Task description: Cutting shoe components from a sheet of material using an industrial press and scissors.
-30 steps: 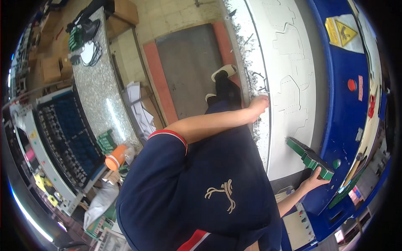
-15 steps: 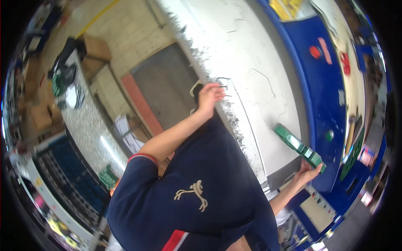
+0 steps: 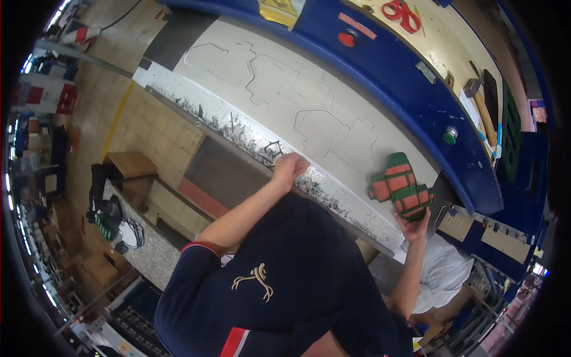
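A cutting die [image 3: 397, 181], green with red foam-like blocks, is gripped at its lower end by my right hand [image 3: 414, 225]. It is tilted up over the right end of a pale sheet [image 3: 279, 116], which has several cut or pressed outlines in it. My left hand [image 3: 289, 169] is closed in a pinch at the scuffed white front strip [image 3: 223, 122]. Something thin and pale shows at its fingertips, too small to name. Beside these fingers lies a thin dark angular scrap [image 3: 273, 146].
Beyond the sheet runs a blue machine beam [image 3: 392, 74] with a red button [image 3: 348, 39] and a green button [image 3: 450, 135]. Red scissors [image 3: 402, 14] and a hammer [image 3: 485, 113] lie on the ledge behind. A speckled side table [image 3: 140, 253] stands at left.
The view has swung round, so the sheet now lies across it. The die has turned from edge-on to show its red-blocked face. My left hand stays near the front strip.
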The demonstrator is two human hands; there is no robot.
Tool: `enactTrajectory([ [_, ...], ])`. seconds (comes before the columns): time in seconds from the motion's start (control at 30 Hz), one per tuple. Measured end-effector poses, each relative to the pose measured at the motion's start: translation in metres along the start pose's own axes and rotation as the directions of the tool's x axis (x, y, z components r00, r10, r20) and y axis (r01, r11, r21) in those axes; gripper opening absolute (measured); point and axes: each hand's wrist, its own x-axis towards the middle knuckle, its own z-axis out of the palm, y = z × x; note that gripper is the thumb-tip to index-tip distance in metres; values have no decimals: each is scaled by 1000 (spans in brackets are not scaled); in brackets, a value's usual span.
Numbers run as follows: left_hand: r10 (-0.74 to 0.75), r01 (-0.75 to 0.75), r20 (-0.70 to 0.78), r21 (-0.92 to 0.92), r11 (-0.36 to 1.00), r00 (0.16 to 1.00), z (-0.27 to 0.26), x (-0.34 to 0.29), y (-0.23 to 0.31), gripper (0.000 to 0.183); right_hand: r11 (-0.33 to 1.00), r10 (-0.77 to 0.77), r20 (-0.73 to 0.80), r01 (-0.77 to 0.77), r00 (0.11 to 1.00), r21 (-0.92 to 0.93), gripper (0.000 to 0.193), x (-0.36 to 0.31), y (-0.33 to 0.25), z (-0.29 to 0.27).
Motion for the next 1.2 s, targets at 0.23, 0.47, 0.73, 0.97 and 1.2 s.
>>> enactTrajectory([
  [0.23, -71, 65, -129, -49, 997, 989, 30, -2, 6, 16, 739, -131, -204, -41, 970, -672, 61, 5, 13, -17],
  [0.47, 71, -69, -60, 37, 997, 996, 18, 13, -1, 13, -359, -658, 550, 428, 514, -829, 65, 3, 45, 105],
  [0.73, 207, -181, -118, 204, 962, 971, 18, 22, -12, 11, -449, -457, 564, 369, 688, -814, 124, 20, 8, 112],
  [0.97, 69, -69, -35, 0, 998, 997, 11, 13, 1, 11, -440, -356, 551, 384, 755, -811, 126, 23, -10, 104],
  [1.2, 19, -13, 48, -115, 993, 999, 20, 12, 4, 7, -403, -466, 575, 418, 672, -814, 106, 45, -8, 89],
])
